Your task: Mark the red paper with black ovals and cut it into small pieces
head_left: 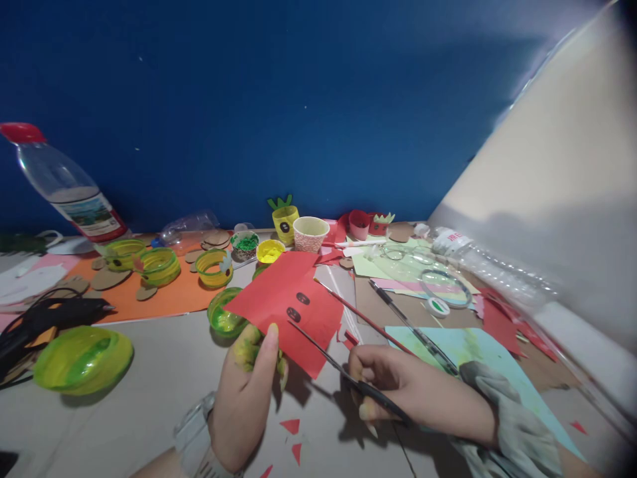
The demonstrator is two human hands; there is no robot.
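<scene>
My left hand point(249, 388), smeared with yellow-green paint and wearing a watch, pinches the near edge of a red paper sheet point(291, 309) that has two small black ovals drawn on it. The sheet is held tilted above the table. My right hand point(398, 388) is closed round a thin dark brush point(338, 365) whose tip points at the red paper's lower edge. Small red paper scraps point(293, 438) lie on the table under my hands.
Cut green-yellow bottle rings point(159, 265) sit on an orange sheet point(164, 302). A green bottle bottom point(79, 358) lies at left. Paint pots and paper cups point(309, 234) stand at the back. A water bottle point(64, 186), loose brushes point(413, 328) and coloured papers point(413, 275) are around.
</scene>
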